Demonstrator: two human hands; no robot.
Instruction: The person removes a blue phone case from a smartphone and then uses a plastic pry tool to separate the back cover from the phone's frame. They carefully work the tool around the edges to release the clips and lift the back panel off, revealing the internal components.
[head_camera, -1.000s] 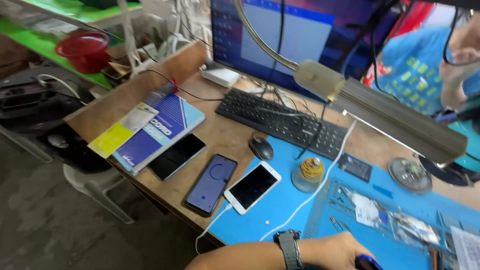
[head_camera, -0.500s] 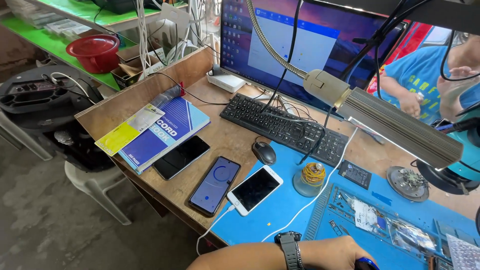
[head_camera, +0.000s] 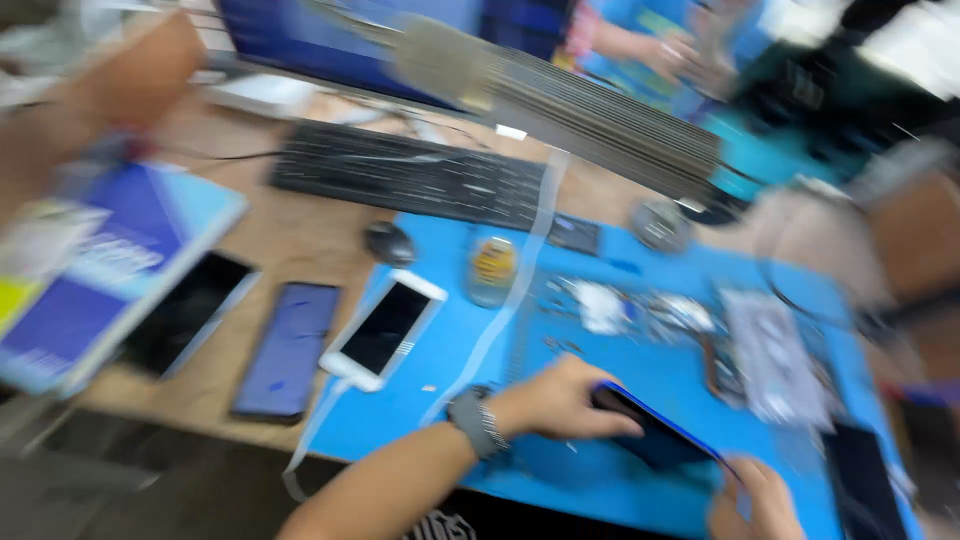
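Note:
My left hand (head_camera: 560, 400), with a watch on its wrist, grips the near end of a dark blue phone (head_camera: 655, 432) lying low over the blue work mat (head_camera: 450, 400). At the bottom edge my right hand (head_camera: 755, 500) holds the phone's other end. The frame is blurred by motion. Small phone parts (head_camera: 640, 310) lie scattered on the mat beyond my hands.
A white phone (head_camera: 385, 328), a blue phone (head_camera: 290, 348) and a black phone (head_camera: 190, 310) lie left of my hands. A book (head_camera: 90, 270), keyboard (head_camera: 410, 175), mouse (head_camera: 388, 242), small jar (head_camera: 492, 270), lamp arm (head_camera: 590, 115) and monitor (head_camera: 330, 35) stand further back. Another person sits at the far side.
The view has swung right and down, with heavy blur. Both my hands and the dark blue phone are now in full view; before, only my left wrist showed at the bottom edge.

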